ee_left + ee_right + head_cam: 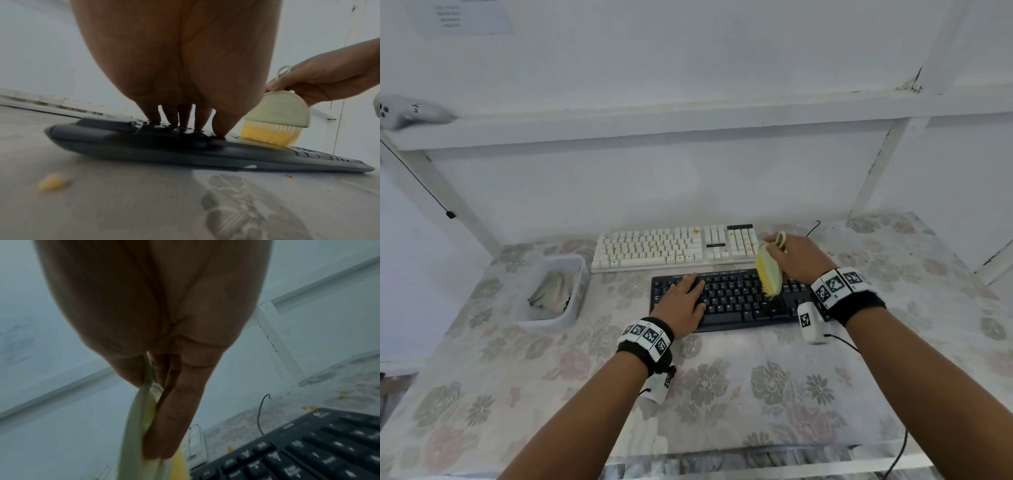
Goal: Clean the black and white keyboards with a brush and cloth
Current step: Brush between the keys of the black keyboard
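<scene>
White walls and a white shelf frame back a tabletop [722,394] under a floral cover. The black keyboard [736,301] lies nearest the person, its long axis running left to right, key face up; the white keyboard [674,248] lies just behind it and parallel, with orange flecks among its keys. The left hand [685,301] rests flat on the black keyboard's left half, fingers [185,113] straight and slightly spread with tips on the keys, probably to pin the board against the sweep. The right hand [798,257] has its grip pinched around the pale green back of the brush [768,272], thumb on one face and fingers on the other (the handle loop shows above the knuckles). The brush stands tilted, yellow bristles pointing down and touching the keys right of centre, so that the bristle tips can reach between key rows. A grey cloth [553,291] sits in the clear tray [571,318] at the left, well apart from both hands, likely kept for wiping. Yellow crumbs [52,181] lie on the cover near the black keyboard.
</scene>
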